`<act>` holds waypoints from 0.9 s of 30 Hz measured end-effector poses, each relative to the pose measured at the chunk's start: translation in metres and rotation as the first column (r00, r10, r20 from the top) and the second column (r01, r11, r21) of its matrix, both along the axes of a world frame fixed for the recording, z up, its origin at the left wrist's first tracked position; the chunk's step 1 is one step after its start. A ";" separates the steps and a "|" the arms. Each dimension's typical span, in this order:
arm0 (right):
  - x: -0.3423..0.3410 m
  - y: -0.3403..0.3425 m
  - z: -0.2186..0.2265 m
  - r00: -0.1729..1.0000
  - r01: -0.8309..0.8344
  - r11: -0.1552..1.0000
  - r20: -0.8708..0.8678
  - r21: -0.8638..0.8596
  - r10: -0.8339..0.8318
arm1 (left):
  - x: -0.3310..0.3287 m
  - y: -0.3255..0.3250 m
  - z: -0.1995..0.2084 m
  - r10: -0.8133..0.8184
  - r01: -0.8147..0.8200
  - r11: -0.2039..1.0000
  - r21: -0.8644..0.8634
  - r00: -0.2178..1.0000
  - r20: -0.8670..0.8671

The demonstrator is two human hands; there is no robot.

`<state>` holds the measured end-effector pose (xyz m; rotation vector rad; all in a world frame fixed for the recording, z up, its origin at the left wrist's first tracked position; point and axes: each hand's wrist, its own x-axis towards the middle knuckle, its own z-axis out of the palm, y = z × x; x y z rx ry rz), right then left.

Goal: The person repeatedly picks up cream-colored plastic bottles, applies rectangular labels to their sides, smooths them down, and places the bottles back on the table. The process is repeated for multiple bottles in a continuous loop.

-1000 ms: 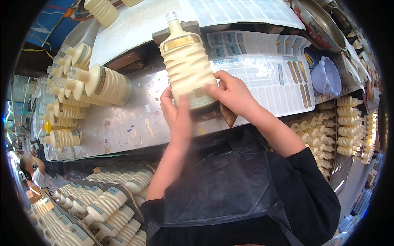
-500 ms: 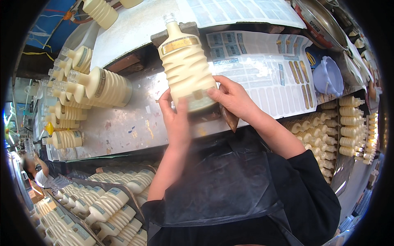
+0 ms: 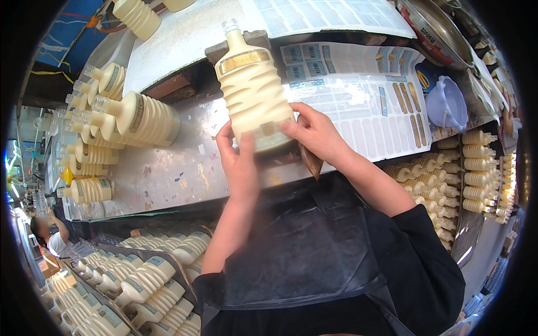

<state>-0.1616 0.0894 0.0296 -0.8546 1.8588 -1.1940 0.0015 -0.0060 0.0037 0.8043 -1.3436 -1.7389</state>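
Cream and wavy, the long, clear-topped bottle [image 3: 249, 89] lies over the shiny grey metal worktop [image 3: 154, 171], pointing away from us, with its bottom end held between our left grip [image 3: 238, 167] and right grip [image 3: 317, 132], both just as near.

A cream-coloured bottle [image 3: 252, 92] lies on its back, its neck pointing away from the person and its base toward them. The body is wide, with wavy, slanting ridges, and narrows at the shoulder to a slim neck ending in a clear mouth [image 3: 230, 25]. A gold label [image 3: 245, 61] with a dark edge curves across the shoulder. Lower down, a paler band crosses the smooth front near the base, with a small tan patch [image 3: 267, 129] on it.
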 end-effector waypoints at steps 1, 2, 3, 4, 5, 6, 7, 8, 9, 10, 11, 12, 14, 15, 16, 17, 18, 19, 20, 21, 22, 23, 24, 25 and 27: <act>-0.001 0.000 -0.007 1.000 0.007 0.997 0.028 -0.073 -0.005 | -0.001 0.000 -0.001 0.000 0.000 1.000 -0.008 1.000 0.000; -0.004 0.000 -0.020 0.998 0.015 0.989 0.056 -0.146 -0.007 | -0.001 -0.002 -0.004 -0.003 0.004 1.000 0.007 1.000 -0.022; -0.004 -0.002 -0.021 0.996 0.018 0.976 0.090 -0.218 0.001 | 0.002 -0.005 -0.006 0.002 -0.001 1.000 0.021 0.999 -0.039; -0.008 0.001 -0.019 0.987 -0.012 0.975 0.154 -0.221 0.047 | 0.004 -0.006 -0.007 0.007 -0.005 0.999 0.036 0.998 -0.057; -0.012 0.005 -0.014 0.972 -0.041 0.973 0.217 -0.226 0.091 | 0.006 -0.006 -0.005 0.008 -0.004 0.998 0.058 0.998 -0.070; -0.014 0.007 -0.009 0.952 -0.067 0.970 0.276 -0.232 0.131 | 0.006 -0.005 0.000 0.006 0.001 0.997 0.082 0.996 -0.086; -0.014 0.009 -0.013 0.967 -0.058 0.989 0.238 -0.135 0.090 | 0.006 -0.004 0.002 0.004 0.007 0.994 0.105 0.995 -0.102; -0.012 0.009 -0.012 0.978 -0.062 0.990 0.188 -0.127 0.086 | 0.006 -0.003 0.002 0.000 0.008 0.996 0.093 0.996 -0.089; -0.007 0.008 -0.010 0.987 -0.066 0.991 0.140 -0.120 0.083 | 0.006 -0.002 0.003 -0.003 0.009 0.997 0.080 0.997 -0.075; -0.005 0.007 -0.008 0.993 -0.070 0.991 0.091 -0.113 0.081 | 0.005 -0.001 0.003 -0.006 0.010 0.998 0.067 0.998 -0.061; -0.003 0.006 -0.009 0.996 -0.061 0.993 0.053 -0.097 0.067 | 0.005 -0.001 0.003 -0.003 0.007 0.998 0.069 0.998 -0.055; -0.002 0.005 -0.010 0.999 -0.051 0.995 0.015 -0.082 0.052 | 0.005 -0.001 0.003 -0.001 0.005 0.997 0.071 0.999 -0.049; -0.001 0.004 -0.013 0.999 -0.034 0.997 -0.017 -0.074 0.033 | 0.005 -0.001 0.002 0.002 0.002 0.997 0.074 0.999 -0.048; -0.001 0.004 -0.015 1.000 -0.028 0.996 -0.009 -0.081 0.027 | 0.005 -0.002 0.000 0.004 0.000 0.997 0.075 0.999 -0.052; -0.001 0.004 -0.016 1.000 -0.022 0.996 -0.002 -0.087 0.022 | 0.005 -0.003 0.000 0.005 -0.001 0.997 0.076 0.998 -0.056; 0.000 0.004 -0.015 1.000 -0.022 0.996 0.006 -0.088 0.023 | 0.005 -0.002 0.000 0.006 -0.002 0.997 0.076 0.998 -0.055; 0.001 0.004 -0.012 1.000 -0.022 0.996 0.015 -0.088 0.024 | 0.005 -0.002 0.001 0.007 -0.003 0.997 0.075 0.999 -0.054; 0.001 0.004 -0.010 0.999 -0.023 0.996 0.023 -0.089 0.025 | 0.005 -0.002 0.001 0.009 -0.005 0.997 0.075 0.999 -0.052; 0.001 0.004 -0.009 0.999 -0.024 0.996 0.027 -0.089 0.027 | 0.005 -0.002 0.002 0.008 -0.003 0.997 0.081 0.998 -0.056; 0.000 0.004 -0.009 0.999 -0.026 0.996 0.030 -0.088 0.028 | 0.004 -0.002 0.003 0.006 -0.001 0.996 0.087 0.998 -0.062; 0.000 0.004 -0.008 0.999 -0.027 0.996 0.034 -0.087 0.030 | 0.004 -0.002 0.003 0.005 0.001 0.996 0.094 0.998 -0.067; 0.000 0.004 -0.008 0.999 -0.027 0.996 0.039 -0.088 0.031 | 0.004 -0.002 0.003 0.003 0.003 0.996 0.094 0.998 -0.064; 0.000 0.005 -0.007 0.999 -0.027 0.996 0.045 -0.090 0.031 | 0.004 -0.002 0.002 0.000 0.005 0.996 0.093 0.998 -0.061; 0.000 0.005 -0.006 0.998 -0.026 0.995 0.050 -0.093 0.031 | 0.004 -0.002 0.002 -0.002 0.008 0.996 0.092 0.998 -0.058; 0.000 0.005 -0.008 0.998 -0.018 0.995 0.060 -0.095 0.023 | 0.004 -0.002 0.001 -0.004 0.010 0.996 0.092 0.998 -0.064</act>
